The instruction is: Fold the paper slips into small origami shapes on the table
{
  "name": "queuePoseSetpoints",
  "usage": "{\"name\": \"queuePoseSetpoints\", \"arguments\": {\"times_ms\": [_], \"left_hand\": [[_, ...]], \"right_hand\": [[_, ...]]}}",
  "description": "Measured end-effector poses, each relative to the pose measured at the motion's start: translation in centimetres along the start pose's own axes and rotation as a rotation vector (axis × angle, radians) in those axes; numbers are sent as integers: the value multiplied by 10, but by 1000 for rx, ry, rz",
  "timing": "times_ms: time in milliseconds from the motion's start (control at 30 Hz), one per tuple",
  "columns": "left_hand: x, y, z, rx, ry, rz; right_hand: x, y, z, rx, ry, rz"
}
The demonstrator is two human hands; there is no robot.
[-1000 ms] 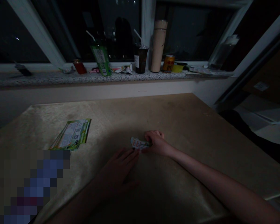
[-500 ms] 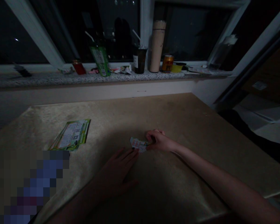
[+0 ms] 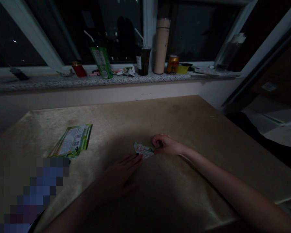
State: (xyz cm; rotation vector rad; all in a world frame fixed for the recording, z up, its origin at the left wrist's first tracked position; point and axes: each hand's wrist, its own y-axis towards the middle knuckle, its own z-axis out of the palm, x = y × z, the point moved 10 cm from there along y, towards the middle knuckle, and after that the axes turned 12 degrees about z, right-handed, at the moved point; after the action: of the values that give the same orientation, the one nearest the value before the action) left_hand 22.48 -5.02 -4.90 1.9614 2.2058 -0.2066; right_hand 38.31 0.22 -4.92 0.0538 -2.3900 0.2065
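Note:
A small folded piece of printed paper (image 3: 143,150) lies on the brown table (image 3: 126,119), its top showing red and dark print on a pale ground. Flat on the table, my left hand (image 3: 121,171) has its fingers stretched out, and the fingertips rest on the near left edge of the paper. My right hand (image 3: 166,144) is curled, with thumb and finger pinched together at the paper's right corner. The pinched spot itself is partly hidden by the fingers.
Several green printed sheets (image 3: 71,140) lie in a fanned stack on the left. Along the windowsill stand a green bottle (image 3: 100,61), a dark cup with a straw (image 3: 143,61), a tall beige flask (image 3: 162,47) and a gold can (image 3: 173,64). A blurred-out patch covers the lower left.
My right fingers have drawn slightly back to the right, so more of the paper's right end shows. My left hand stays flat by the paper. The view has shifted a little.

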Motion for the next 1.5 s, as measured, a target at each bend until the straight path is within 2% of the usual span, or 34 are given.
{"name": "queuePoseSetpoints", "arguments": {"times_ms": [200,467,600,667,733,833,900,1033,1200,1333,1500], "left_hand": [[6,0,2,38,-4,-25],[8,-2,2,-4,-19,-12],[8,-3,2,6,-12,2],[7,-3,1,0,-20,13],[6,-2,-2,-17,-33,18],[6,2,-7,-48,-39,23],[5,5,-9,-60,-19,30],[4,8,-12,-54,91,59],[10,6,-16,-56,213,15],[14,3,-16,-66,228,-27],[22,-1,-19,-136,208,-94]], "right_hand": [[1,-1,0,25,8,10],[-2,1,1,-7,-19,-9],[0,-9,2,-48,-43,-43],[6,-18,-2,-123,-73,-93],[20,-28,-1,-152,-107,-207],[42,-40,18,-36,-229,-412],[50,-44,29,26,-295,-472],[53,-46,35,57,-325,-476],[55,-53,24,-5,-332,-486],[58,-56,21,-69,-325,-517],[57,-53,29,-123,-279,-556]]}}
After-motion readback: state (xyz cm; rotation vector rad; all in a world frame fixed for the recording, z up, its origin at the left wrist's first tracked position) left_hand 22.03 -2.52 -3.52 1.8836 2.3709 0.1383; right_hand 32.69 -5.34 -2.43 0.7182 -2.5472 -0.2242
